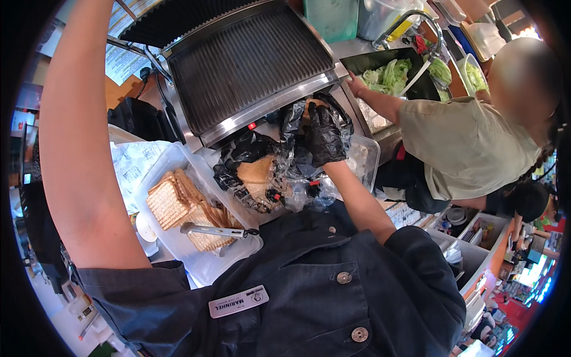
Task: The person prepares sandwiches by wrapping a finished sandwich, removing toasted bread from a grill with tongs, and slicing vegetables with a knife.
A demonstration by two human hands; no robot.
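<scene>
My right hand, in a black plastic glove, reaches into a black plastic bag. A bread slice shows by its fingertips; whether they grip it is hidden. Nearer me, another torn black-and-clear bag holds bread slices. My left forearm runs up past the top edge, so my left hand is out of view. Ahead stands a contact grill with black ribbed plates, its lid raised. Below left, a translucent plastic tub holds grill-marked toast, with a metal utensil handle across it.
To the right, a co-worker in a light shirt stands close, one hand at the sink edge. Lettuce lies in the sink under a curved tap. A green container stands behind the grill. Drawers hold supplies.
</scene>
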